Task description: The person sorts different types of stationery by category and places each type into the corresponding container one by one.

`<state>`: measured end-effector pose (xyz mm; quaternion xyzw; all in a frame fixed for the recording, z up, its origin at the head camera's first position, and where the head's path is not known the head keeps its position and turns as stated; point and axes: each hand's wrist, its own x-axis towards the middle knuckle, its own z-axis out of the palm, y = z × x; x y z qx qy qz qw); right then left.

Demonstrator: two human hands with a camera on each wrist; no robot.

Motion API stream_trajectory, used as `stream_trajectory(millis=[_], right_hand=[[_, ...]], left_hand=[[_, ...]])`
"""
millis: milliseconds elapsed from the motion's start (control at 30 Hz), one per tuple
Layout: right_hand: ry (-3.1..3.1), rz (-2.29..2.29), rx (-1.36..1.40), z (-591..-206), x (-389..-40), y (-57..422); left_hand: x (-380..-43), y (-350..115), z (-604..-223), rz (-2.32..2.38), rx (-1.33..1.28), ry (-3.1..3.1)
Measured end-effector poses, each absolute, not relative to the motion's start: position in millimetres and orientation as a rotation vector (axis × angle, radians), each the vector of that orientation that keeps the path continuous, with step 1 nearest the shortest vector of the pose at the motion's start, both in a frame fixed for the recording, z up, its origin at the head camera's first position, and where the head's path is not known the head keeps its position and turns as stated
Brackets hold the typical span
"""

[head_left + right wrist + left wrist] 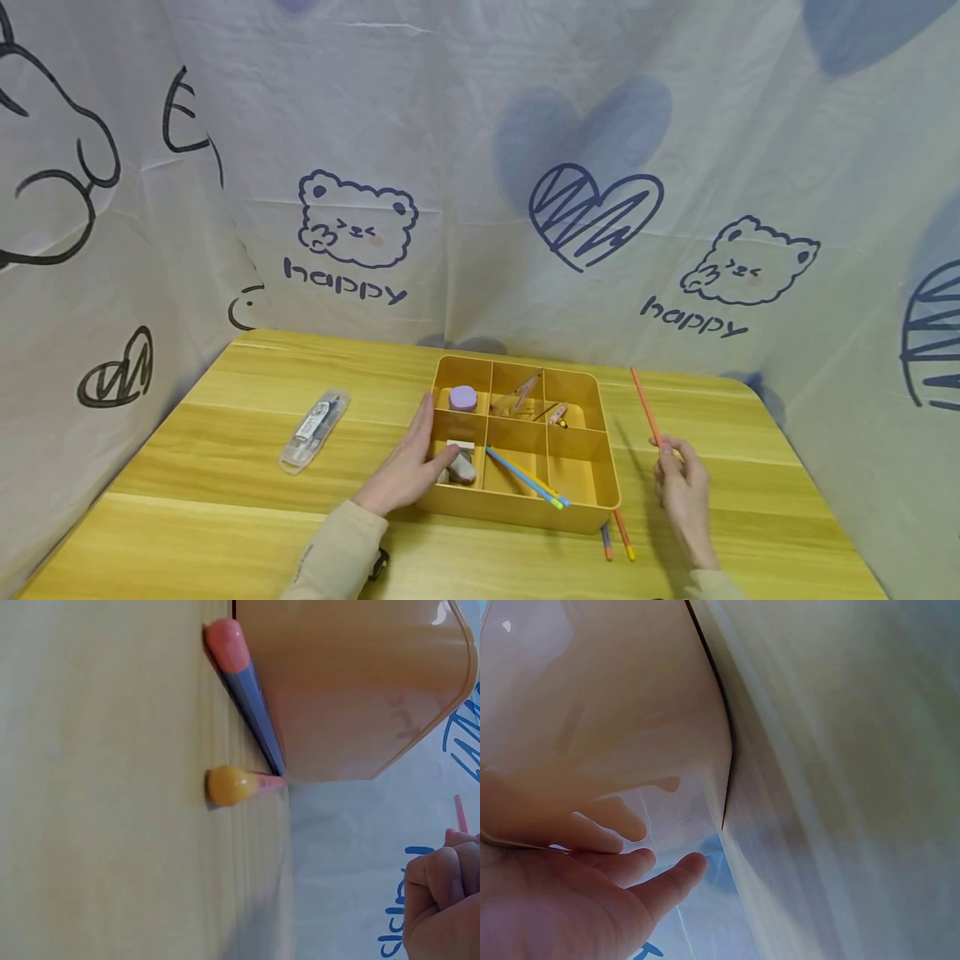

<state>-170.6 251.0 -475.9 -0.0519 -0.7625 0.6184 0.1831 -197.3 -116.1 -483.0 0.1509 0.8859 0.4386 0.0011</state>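
Observation:
A yellow organizer box point(517, 504) with several compartments stands on the table. My left hand point(408, 467) rests on its left wall, thumb over the rim; in the left wrist view its fingers point(671, 885) lie fairly straight along the outside. To the right of the box, my right hand point(684, 483) pinches an orange-red pencil point(643, 400) by its lower end, tilted up. A blue pencil point(521, 473) and a yellow pencil point(546, 485) lean across the front middle compartment. Partly hidden by the box, a dark blue pencil point(251, 697) and a yellow-ended red pencil point(229, 786) lie on the table.
Inside the box are a purple round-edged item point(462, 398), a white-and-grey item point(462, 467), a set square point(517, 398) and a small pink item point(557, 414). A clear case point(315, 429) lies on the left. A printed white curtain point(480, 250) encloses the table.

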Motion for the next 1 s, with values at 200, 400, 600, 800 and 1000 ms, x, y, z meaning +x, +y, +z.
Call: stream_trajectory(millis=[200,400,600,800,1000], right_hand=[[-1.932,1.824,-0.118,-473,-171,247],[-1.806,1.807,-0.138,-468,-169,240],[-1.734,1.771,-0.031,-467,-167,236],[-1.661,1.776,0.166,-466,-164,236],[-1.681,1.726,0.244,-462,-164,234]], left_hand=[[-197,-116,-482,1.375,0.470,2.777],[-198,-117,-482,1.375,0.466,2.775],[-198,-117,-483,1.371,0.469,2.771],[-198,-117,-484,1.373,0.474,2.768],[-198,-117,-483,1.375,0.478,2.768]])
